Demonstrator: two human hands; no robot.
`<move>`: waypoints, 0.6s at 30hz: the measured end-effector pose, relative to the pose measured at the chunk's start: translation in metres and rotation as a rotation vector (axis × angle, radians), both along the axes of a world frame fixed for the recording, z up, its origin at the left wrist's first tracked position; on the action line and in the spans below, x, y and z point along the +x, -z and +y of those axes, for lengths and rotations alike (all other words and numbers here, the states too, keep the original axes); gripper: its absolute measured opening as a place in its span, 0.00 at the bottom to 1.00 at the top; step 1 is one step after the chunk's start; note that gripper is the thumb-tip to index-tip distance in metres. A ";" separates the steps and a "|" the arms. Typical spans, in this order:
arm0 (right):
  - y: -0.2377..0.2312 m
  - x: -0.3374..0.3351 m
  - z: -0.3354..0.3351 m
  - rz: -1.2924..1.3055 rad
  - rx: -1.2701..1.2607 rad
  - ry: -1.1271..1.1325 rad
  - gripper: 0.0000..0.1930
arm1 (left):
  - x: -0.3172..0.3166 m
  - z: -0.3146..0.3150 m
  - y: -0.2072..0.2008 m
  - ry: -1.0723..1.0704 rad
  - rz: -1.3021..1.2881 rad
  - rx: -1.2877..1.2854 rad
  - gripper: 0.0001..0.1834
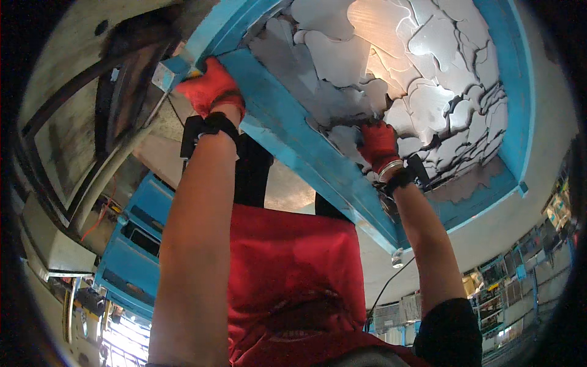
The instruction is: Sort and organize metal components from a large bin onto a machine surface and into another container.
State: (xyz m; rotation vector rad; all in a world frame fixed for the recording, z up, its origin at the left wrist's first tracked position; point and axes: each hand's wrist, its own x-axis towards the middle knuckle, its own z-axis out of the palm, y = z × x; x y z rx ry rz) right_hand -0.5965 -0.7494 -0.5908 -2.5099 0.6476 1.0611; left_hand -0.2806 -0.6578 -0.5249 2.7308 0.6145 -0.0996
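Note:
A wide blue metal tray (pixel 333 177) holds a heap of flat, grey, lobed metal pieces (pixel 333 58) that overlap one another. My left hand (pixel 211 88), in a red glove, is curled over the tray's left corner, beside a light blue block (pixel 168 73). Its fingertips are partly hidden there. Among the pieces near the tray's front edge is my right hand (pixel 378 144), also gloved in red, with its fingers bent closed. What those fingers hold, if anything, is hidden. Black bands circle both wrists.
Dark curved machine parts (pixel 116 92) and a pale pipe (pixel 110 165) stand at the left. Below them is a blue cabinet (pixel 131 244). A red apron (pixel 293 257) covers my front. A cable (pixel 391 281) hangs by the tray's near corner, and shelving (pixel 501 300) lines the right.

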 end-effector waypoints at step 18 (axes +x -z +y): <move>0.015 -0.035 -0.007 -0.317 0.638 0.943 0.30 | -0.001 0.005 -0.002 0.057 -0.041 -0.027 0.36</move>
